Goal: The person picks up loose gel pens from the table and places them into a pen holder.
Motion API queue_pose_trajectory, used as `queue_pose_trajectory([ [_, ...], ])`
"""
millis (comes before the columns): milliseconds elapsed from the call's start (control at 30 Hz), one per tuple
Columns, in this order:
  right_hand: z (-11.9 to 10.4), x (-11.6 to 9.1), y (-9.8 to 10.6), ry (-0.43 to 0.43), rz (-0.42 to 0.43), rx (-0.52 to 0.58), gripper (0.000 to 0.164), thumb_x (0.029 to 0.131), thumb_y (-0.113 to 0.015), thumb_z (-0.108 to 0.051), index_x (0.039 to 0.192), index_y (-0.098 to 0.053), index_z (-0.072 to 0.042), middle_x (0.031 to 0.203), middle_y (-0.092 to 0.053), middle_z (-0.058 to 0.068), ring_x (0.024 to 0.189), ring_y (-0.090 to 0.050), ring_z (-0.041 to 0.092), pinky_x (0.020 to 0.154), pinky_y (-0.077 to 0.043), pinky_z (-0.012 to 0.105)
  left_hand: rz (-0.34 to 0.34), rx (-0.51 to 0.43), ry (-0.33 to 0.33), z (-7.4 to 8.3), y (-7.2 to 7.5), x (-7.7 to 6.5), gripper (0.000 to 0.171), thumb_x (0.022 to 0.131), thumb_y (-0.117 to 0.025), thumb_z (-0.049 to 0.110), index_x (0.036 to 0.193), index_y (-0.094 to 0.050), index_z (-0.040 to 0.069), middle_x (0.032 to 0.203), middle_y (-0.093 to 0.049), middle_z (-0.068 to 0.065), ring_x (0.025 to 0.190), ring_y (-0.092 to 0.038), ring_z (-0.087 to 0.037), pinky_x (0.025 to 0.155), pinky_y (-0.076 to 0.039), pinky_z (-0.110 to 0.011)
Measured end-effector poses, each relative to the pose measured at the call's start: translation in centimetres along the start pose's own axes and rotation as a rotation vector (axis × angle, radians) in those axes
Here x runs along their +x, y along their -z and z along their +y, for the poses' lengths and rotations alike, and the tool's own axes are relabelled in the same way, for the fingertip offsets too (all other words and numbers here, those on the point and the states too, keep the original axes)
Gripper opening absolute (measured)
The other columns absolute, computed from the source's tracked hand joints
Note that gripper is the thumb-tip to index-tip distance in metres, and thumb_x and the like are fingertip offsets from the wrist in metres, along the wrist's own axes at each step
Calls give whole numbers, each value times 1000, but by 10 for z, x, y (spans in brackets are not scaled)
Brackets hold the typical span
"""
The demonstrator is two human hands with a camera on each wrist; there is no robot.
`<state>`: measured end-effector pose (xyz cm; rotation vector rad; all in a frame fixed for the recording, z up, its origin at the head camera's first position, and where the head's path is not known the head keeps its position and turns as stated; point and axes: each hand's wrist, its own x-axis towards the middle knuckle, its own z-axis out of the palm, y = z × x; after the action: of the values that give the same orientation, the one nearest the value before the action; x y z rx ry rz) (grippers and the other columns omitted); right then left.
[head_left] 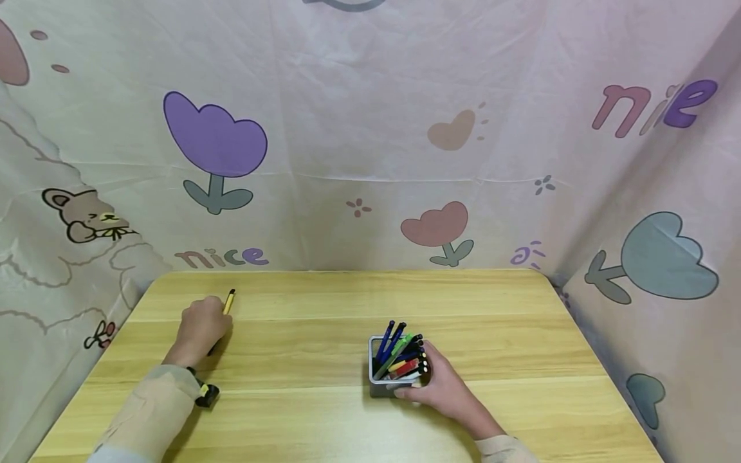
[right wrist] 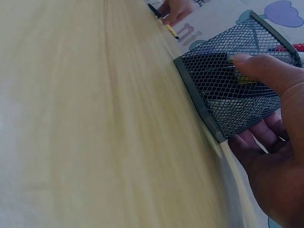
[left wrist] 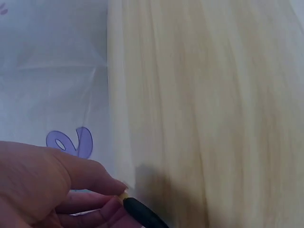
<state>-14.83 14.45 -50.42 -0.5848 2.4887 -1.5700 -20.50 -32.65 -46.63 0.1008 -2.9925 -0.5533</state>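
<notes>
At the left of the table my left hand (head_left: 202, 326) pinches a yellow pen with black ends (head_left: 229, 302), which points toward the back edge. In the left wrist view, the thumb and fingers meet at the pen's yellow part, and its black end (left wrist: 144, 213) sticks out past them. My right hand (head_left: 439, 386) grips a square metal mesh pen holder (head_left: 382, 390) from its right side. The thumb lies across the mesh (right wrist: 218, 85) in the right wrist view, with the fingers on the opposite side. Several pens (head_left: 399, 350) stand in the holder, blue, green, red and black among them.
A light wooden table (head_left: 301, 347) spreads under both hands. Behind it and along both sides hangs a pale printed cloth (head_left: 359, 128) with flowers and lettering. A black strap device (head_left: 206, 393) sits on the left wrist.
</notes>
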Motion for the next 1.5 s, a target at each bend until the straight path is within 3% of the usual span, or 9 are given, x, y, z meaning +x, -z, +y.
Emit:
queue_pose_trajectory([
  [167, 2, 0, 0, 18, -15, 20, 78, 63, -86, -39, 128, -45, -30, 119, -57, -4, 106, -56, 14, 95, -45, 39, 9, -42, -17, 19, 4, -2, 16, 86, -57, 7, 70, -57, 5, 53, -45, -3, 46, -37, -16, 48, -32, -31],
  [300, 3, 0, 0, 35, -16, 37, 77, 64, -86, -37, 128, -45, -28, 118, -57, -2, 103, -58, 15, 92, -48, 36, 77, -60, -73, 41, 9, -3, 9, 84, -59, 8, 80, -62, 1, 58, -51, -3, 47, -40, -15, 51, -34, -32],
  [433, 2, 0, 0, 50, -16, 10, 77, 64, -86, -38, 129, -44, -29, 118, -57, -4, 104, -57, 15, 93, -46, 37, 144, -87, -143, 64, 12, -7, 16, 83, -62, 10, 92, -65, -3, 69, -61, -6, 49, -47, -13, 50, -43, -31],
  [733, 0, -1, -1, 30, -7, 16, 78, 62, -87, -37, 128, -45, -31, 118, -58, -6, 106, -56, 13, 95, -45, 40, 287, -141, -339, 119, 21, -22, 11, 77, -66, 8, 86, -69, 2, 71, -67, -4, 56, -56, -11, 52, -49, -33],
  [1167, -2, -1, -1, -17, -26, 79, 80, 63, -87, -33, 129, -43, -29, 117, -58, -1, 99, -59, 14, 88, -50, 34, 240, -338, -528, 182, 20, -43, 10, 80, -73, 11, 89, -71, 8, 75, -68, 2, 65, -59, -3, 57, -52, -21],
  [1500, 0, -1, 0, 30, -40, 76, 78, 66, -86, -34, 131, -43, -26, 119, -57, 1, 100, -59, 17, 87, -50, 35, 190, -566, -619, 219, 17, -54, 13, 81, -74, 9, 92, -68, 8, 79, -66, 4, 69, -59, -1, 60, -53, -18],
])
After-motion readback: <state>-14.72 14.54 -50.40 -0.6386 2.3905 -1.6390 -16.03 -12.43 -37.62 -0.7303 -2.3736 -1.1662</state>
